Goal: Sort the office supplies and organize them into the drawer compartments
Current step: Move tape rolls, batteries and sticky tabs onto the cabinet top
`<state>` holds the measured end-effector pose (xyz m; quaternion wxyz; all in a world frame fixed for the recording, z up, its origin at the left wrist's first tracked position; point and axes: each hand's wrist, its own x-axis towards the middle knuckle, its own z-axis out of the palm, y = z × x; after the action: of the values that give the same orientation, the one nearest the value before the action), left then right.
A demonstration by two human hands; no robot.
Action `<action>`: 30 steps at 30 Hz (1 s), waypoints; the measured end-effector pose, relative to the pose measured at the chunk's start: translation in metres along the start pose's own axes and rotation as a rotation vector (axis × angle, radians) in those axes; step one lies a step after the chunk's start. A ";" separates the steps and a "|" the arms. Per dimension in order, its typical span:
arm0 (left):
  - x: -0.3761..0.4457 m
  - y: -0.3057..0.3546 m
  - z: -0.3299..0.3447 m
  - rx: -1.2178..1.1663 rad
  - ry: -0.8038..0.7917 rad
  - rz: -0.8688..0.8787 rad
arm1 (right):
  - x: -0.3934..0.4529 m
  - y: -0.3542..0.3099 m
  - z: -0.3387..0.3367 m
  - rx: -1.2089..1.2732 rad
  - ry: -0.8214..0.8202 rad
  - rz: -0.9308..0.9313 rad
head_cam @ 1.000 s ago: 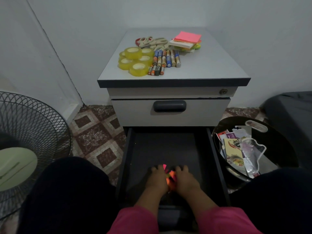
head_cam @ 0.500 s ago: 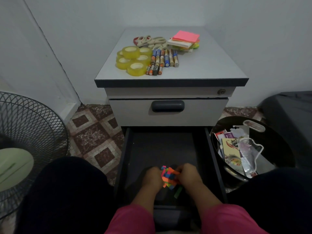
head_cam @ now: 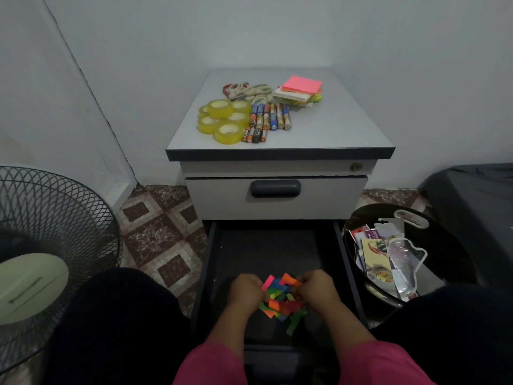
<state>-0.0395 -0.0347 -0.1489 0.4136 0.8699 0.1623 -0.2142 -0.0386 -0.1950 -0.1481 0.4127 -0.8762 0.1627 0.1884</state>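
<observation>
A loose heap of small, flat, neon-coloured paper strips (head_cam: 281, 300), pink, orange, green and blue, sits between two hands low inside an open dark drawer (head_cam: 211, 273), near its front end. The left hand (head_cam: 245, 291) and the right hand (head_cam: 316, 290) close in on the heap from either side, fingers curled inward and pinching the upper pieces, while some strips trail loose below, one green strip hanging lowest.

These strips look very light, thin and floppy, and they are not bound together. They would likely slip and scatter if taken from the top alone. A safer hold, by this view, is to cup the whole heap from both sides and underneath, squeezing gently so the strips stack flat. They are not fragile, though they may crease.

The inside of the drawer is dark, and no dividers can be made out. Pink sleeves (head_cam: 211, 365) cover both forearms.

Above, a closed grey drawer with a dark handle (head_cam: 275, 188) sits under the cabinet's grey tabletop (head_cam: 347, 129). On it lie several yellow rolls of clear tape (head_cam: 222, 118), a row of batteries and marker pens (head_cam: 268, 120) just beside them, beige-handled scissors (head_cam: 249, 91) behind, and a stack of square sticky notes with a pink pad on top (head_cam: 301, 88).

To the right, a black round bin holding packaging (head_cam: 358, 218) stands on the floor. To the left stands a black wire-guarded fan (head_cam: 55, 232) on a brown patterned tile floor (head_cam: 161, 232).
</observation>
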 end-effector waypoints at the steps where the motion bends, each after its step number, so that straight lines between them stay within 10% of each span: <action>1: -0.001 0.001 -0.002 -0.042 0.006 0.006 | 0.000 -0.001 -0.001 0.017 0.009 -0.001; 30: -0.067 0.145 -0.089 -0.617 0.083 0.430 | -0.066 -0.120 -0.110 0.884 0.038 -0.282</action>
<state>-0.0094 -0.0592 0.0297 0.6846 0.7267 0.0494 -0.0278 -0.0222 -0.1998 0.0271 0.7651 -0.6332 0.1140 0.0268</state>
